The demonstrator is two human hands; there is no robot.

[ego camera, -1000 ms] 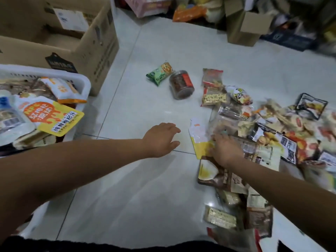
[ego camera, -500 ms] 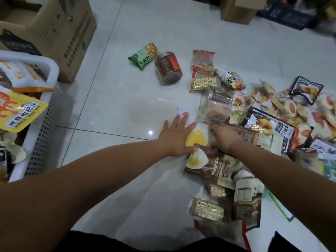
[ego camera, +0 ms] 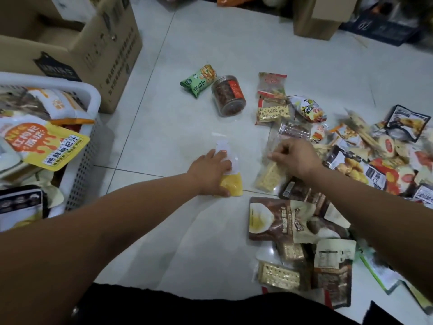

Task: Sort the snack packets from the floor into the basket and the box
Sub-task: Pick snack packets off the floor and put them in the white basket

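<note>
Snack packets lie scattered over the white tiled floor on the right. My left hand (ego camera: 210, 171) grips a yellow-and-white pouch (ego camera: 230, 184) lying on the floor. My right hand (ego camera: 296, 158) pinches the top of a clear packet of pale crackers (ego camera: 268, 175), which still rests on the tiles. A white perforated basket (ego camera: 79, 146) at the left holds several packets, with an orange-and-yellow pouch (ego camera: 44, 144) on top. Behind it stands an open cardboard box (ego camera: 103, 48).
A green packet (ego camera: 199, 83) and a clear jar with a red label (ego camera: 228, 96) lie apart further out on the floor. A brown pouch (ego camera: 288, 221) and cracker packs (ego camera: 278, 275) lie near my right arm. More boxes (ego camera: 314, 17) stand at the back.
My left hand went from reaching to lying flat on the yellow pouch, then closed round it. My right hand shifted out of the pile onto the cracker packet. The view swung slightly.
</note>
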